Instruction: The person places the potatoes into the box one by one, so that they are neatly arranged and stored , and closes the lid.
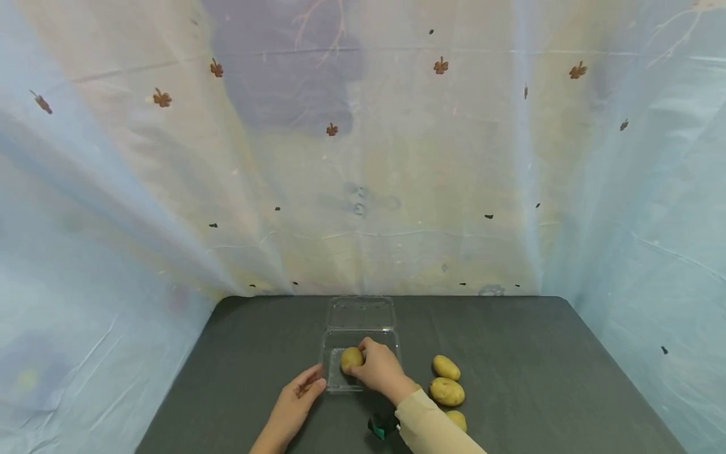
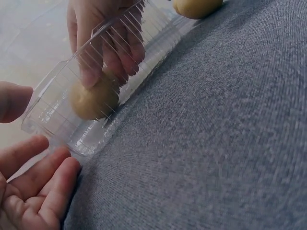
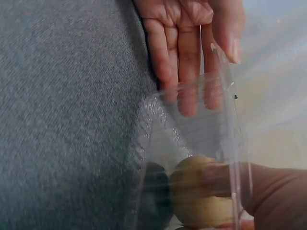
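Note:
A potato (image 1: 351,360) is low inside a clear plastic clamshell container (image 1: 333,384), whose lid (image 1: 361,313) is folded back away from me. My right hand (image 1: 381,369) reaches into the container and pinches that potato between thumb and fingers. At the container's left side is my left hand (image 1: 297,398), its fingers extended close to the outer wall and its thumb (image 2: 14,101) by the rim. In the right wrist view, the left hand's fingers (image 3: 188,72) show partly through the clear plastic.
Right of the container lie three more potatoes, a far one (image 1: 445,367), a larger middle one (image 1: 447,391) and a near one (image 1: 457,419) partly behind the right sleeve (image 1: 433,422). A small black and green object (image 1: 379,427) sits nearer me on the dark grey table (image 1: 527,378).

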Available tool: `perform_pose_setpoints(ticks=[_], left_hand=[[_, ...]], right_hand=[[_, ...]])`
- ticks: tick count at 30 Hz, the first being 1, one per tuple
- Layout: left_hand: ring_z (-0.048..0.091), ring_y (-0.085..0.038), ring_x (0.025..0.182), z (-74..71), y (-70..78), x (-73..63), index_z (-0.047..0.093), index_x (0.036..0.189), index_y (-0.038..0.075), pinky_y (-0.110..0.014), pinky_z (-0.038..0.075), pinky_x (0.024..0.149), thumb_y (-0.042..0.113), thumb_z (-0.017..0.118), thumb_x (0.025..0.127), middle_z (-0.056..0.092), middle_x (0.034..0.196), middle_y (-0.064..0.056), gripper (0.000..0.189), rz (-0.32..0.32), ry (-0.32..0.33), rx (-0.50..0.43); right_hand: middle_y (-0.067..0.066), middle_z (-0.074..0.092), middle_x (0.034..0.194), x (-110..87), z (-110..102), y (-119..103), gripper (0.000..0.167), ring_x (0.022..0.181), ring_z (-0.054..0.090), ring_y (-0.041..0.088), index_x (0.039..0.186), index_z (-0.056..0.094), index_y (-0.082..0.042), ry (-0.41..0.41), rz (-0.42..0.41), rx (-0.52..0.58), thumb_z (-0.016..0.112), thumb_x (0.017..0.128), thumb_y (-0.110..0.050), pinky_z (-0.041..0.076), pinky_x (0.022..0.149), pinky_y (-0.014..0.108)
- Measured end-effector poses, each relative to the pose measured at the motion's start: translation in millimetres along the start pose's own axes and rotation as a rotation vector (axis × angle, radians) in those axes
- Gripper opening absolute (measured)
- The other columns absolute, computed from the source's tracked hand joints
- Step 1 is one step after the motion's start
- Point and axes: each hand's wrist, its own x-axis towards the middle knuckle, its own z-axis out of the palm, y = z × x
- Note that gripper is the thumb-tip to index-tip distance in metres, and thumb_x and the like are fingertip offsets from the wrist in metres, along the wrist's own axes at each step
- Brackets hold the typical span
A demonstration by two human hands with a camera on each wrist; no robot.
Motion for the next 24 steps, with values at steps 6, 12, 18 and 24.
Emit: perform_pose_setpoints(ticks=[6, 12, 18, 24], left_hand=[[0.042, -0.029, 0.132, -0.6, 2.2, -1.0, 0.044, 0.145, 0.005, -0.040, 0.043, 0.102, 0.039, 0.055, 0.099, 0.047, 0.143, -0.015, 0.058, 0.013, -0.058, -0.013], [0.041, -0.031, 0.133, -0.4, 3.8, -1.0, 0.043, 0.146, 0.006, -0.045, 0.042, 0.103, 0.037, 0.054, 0.100, 0.047, 0.143, -0.015, 0.056, -0.016, -0.067, -0.015], [0.041, -0.032, 0.133, -0.8, 3.5, -2.3, 0.042, 0.146, 0.008, -0.043, 0.044, 0.101, 0.040, 0.054, 0.099, 0.046, 0.144, -0.016, 0.058, -0.025, -0.085, -0.038], [0.042, -0.031, 0.132, -1.3, 1.7, -1.7, 0.043, 0.146, 0.007, -0.042, 0.045, 0.100, 0.039, 0.054, 0.099, 0.048, 0.143, -0.015, 0.058, -0.019, -0.064, -0.022]], right_hand=[[0.011, 0.066, 0.093, 4.1, 7, -1, 0.049, 0.075, 0.061, 0.020, 0.112, 0.060, -0.001, 0.024, 0.012, 0.059, 0.079, 0.082, -0.034, 0.052, 0.061, 0.038], [0.010, 0.067, 0.093, 9.9, 19, -6, 0.050, 0.076, 0.063, 0.020, 0.116, 0.060, -0.001, 0.068, -0.006, 0.082, 0.078, 0.083, -0.033, 0.052, 0.061, 0.037], [0.006, 0.067, 0.089, 9.6, 20, -11, 0.048, 0.073, 0.061, 0.017, 0.117, 0.062, -0.003, 0.078, 0.007, 0.057, 0.078, 0.083, -0.033, 0.050, 0.060, 0.037], [0.006, 0.068, 0.089, 5.4, 15, -11, 0.045, 0.072, 0.062, 0.016, 0.117, 0.062, -0.004, 0.079, 0.001, 0.035, 0.076, 0.085, -0.033, 0.051, 0.059, 0.035]])
